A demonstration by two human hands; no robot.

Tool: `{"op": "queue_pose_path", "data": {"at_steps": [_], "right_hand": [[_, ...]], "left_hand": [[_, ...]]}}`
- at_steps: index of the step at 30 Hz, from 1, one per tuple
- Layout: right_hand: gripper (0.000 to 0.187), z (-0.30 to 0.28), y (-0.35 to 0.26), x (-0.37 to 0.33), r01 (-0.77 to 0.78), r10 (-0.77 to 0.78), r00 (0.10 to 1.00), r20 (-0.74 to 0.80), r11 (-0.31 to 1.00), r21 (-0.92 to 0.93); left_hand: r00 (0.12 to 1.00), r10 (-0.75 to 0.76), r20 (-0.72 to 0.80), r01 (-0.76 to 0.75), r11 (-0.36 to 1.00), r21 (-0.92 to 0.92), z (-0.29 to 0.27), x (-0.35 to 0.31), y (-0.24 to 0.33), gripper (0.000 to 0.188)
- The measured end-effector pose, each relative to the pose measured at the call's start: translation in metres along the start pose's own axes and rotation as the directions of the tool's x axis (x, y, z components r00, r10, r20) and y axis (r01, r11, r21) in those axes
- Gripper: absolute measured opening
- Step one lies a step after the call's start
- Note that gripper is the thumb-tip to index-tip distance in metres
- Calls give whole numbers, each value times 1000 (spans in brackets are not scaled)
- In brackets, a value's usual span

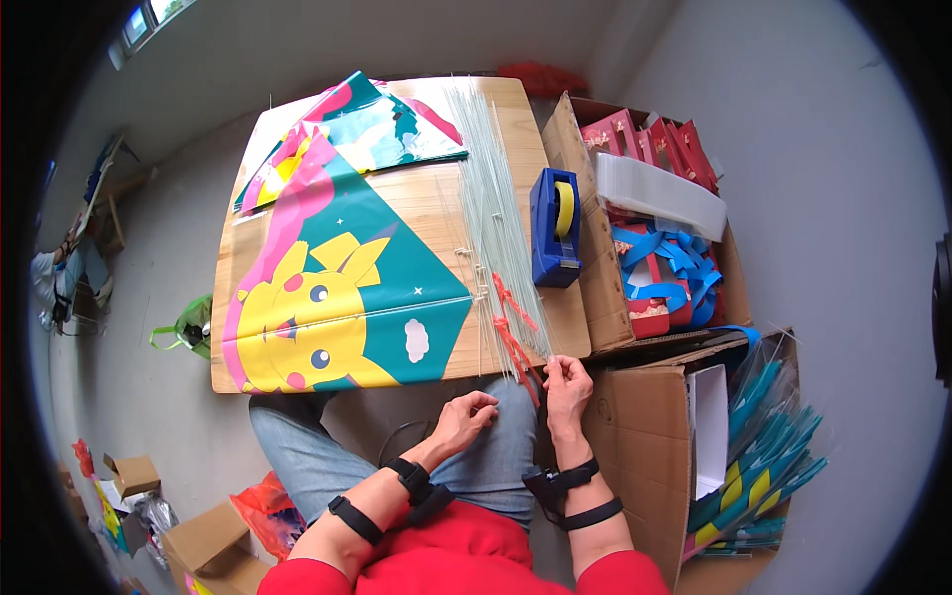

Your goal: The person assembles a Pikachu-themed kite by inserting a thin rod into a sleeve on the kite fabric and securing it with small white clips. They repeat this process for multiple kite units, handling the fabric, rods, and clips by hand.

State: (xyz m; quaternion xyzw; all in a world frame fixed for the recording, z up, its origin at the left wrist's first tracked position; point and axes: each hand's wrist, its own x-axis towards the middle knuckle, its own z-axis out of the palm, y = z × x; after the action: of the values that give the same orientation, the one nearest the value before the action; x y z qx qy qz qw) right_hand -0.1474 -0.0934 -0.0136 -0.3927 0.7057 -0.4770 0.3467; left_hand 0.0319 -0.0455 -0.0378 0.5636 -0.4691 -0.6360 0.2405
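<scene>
Hovering just beyond the table's (524, 129) near edge, your left hand (463, 420) had its fingers curled inward above your lap, and whether they gripped anything was impossible to tell. Over by the near right corner, your right hand (568, 392) had thumb and forefinger together, right beside the near ends of the thin clear rods (484, 188); a rod could have been caught there, too fine to be sure! And those rods, what a long loose spread, down the right side from far edge to near. One judged that a single rod wanted separating by its tip, with a light, straight pull, since a sideways tug could drag neighbours along. The red strips (516, 345) lay across the near ends, a likely snag, so they needed freeing first. Left of them, the printed sheet (332, 297) covered the near left corner: rod tips were best kept clear of its surface.
</scene>
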Motion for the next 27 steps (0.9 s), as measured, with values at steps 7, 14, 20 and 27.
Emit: {"op": "queue_pose_path", "data": {"at_steps": [7, 14, 20, 27], "right_hand": [[7, 14, -25, -19, 386, -397, 917, 41, 855, -346], [7, -5, -42, -40, 401, -446, 883, -145, 878, -262], [10, -11, -25, -57, 356, -371, 928, -44, 914, -198], [10, -9, -12, -44, 259, -227, 960, 167, 944, -204]], "left_hand": [[999, -28, 18, 31, 970, -242, 6, 8, 4, 31], [994, 52, 98, -5, 906, -423, 11, 14, 42, 37], [994, 70, 89, -15, 858, -514, 32, 20, 59, 34], [993, -118, 21, 111, 835, -540, 30, 38, 43, 18]]}}
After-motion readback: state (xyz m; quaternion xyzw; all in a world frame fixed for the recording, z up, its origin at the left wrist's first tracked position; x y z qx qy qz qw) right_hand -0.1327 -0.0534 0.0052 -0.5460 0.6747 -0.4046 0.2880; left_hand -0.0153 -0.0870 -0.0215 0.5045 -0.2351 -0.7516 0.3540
